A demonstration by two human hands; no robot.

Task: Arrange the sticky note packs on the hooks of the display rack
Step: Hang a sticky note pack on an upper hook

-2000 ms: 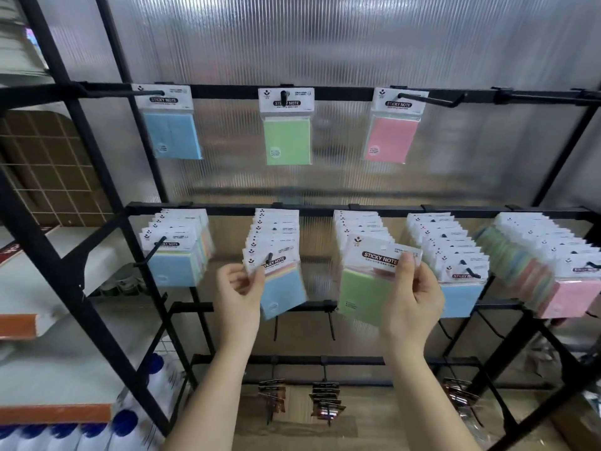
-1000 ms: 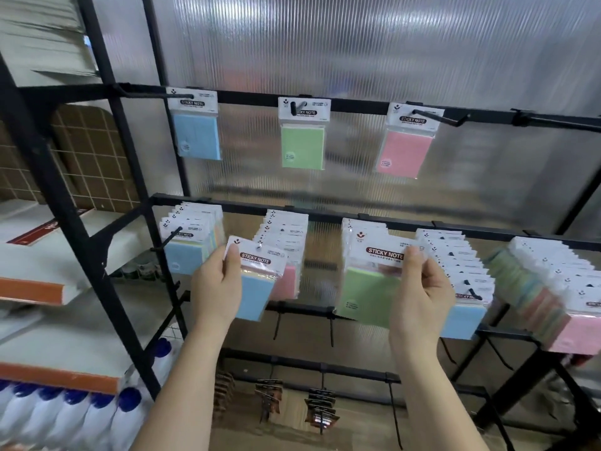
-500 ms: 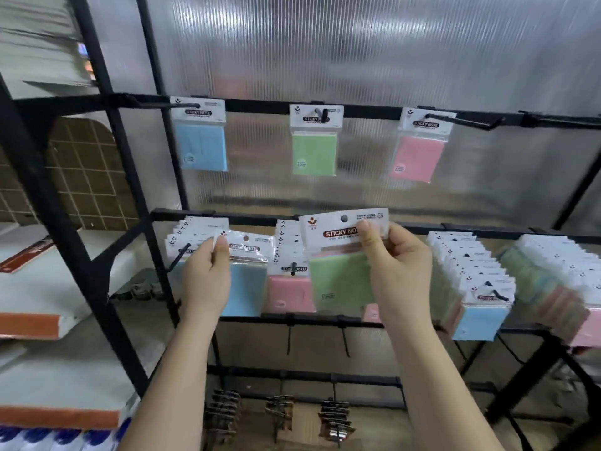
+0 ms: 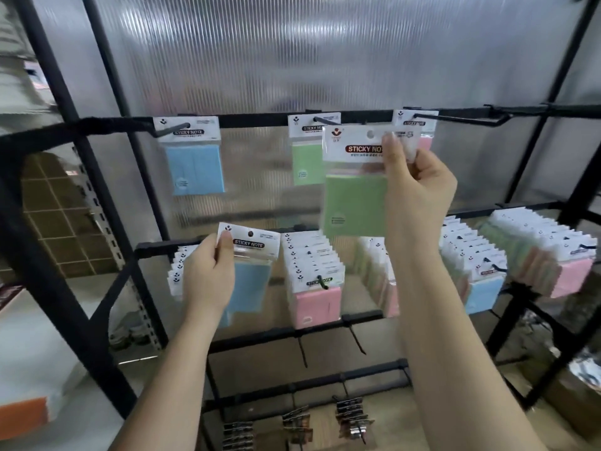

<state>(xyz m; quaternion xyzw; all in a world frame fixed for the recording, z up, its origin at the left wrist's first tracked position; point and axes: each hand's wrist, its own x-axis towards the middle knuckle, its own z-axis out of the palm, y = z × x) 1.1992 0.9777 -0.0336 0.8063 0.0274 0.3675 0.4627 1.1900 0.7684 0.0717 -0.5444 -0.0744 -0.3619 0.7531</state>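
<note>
My right hand grips a green sticky note pack by its white header, held up in front of the top rail just right of the hook carrying a single green pack. My left hand holds a blue sticky note pack by its header at the middle rail, in front of the leftmost stack. A blue pack hangs on the top rail's left hook. The pink pack on the third top hook is mostly hidden behind my right hand.
The middle rail carries full hooks: a pink-fronted stack, a blue-fronted stack and a pink-fronted stack at far right. A long bare hook juts from the top rail at right. Binder clips hang low.
My right hand has lifted the green pack from the middle rail up to the top rail. My left hand still holds the blue pack near the middle rail. The camera has tilted upward.
</note>
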